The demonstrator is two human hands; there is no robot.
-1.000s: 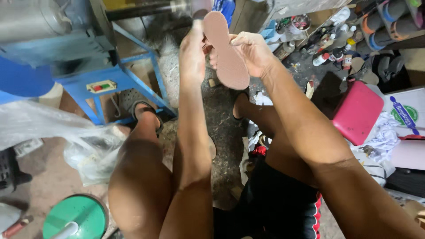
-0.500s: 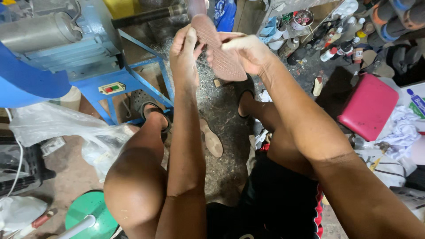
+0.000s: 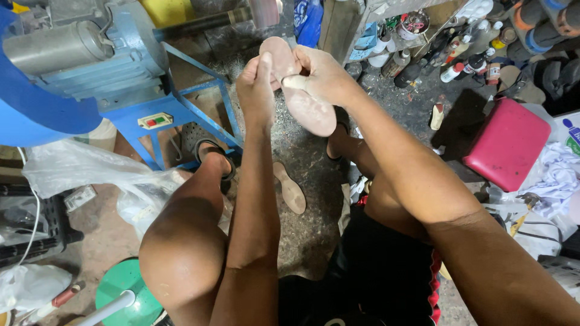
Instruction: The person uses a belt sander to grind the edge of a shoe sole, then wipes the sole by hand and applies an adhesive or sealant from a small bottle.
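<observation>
a gritty grey concrete floor (image 3: 302,235) runs through the middle, dusted pale at the far end; at far left stands a blue motor machine (image 3: 78,66) on a blue metal frame (image 3: 181,118); clear plastic bags (image 3: 84,172) lie at left; a red box (image 3: 507,142) sits at right; bottles and cans (image 3: 447,57) crowd the far right; a green disc (image 3: 124,290) lies near left.

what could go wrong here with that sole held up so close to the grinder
Both hands, left hand and right hand, pinch the sole near the machine's shaft; fingers might get nicked there. A second sole lies on the gritty floor between the feet, easy to step on.
</observation>
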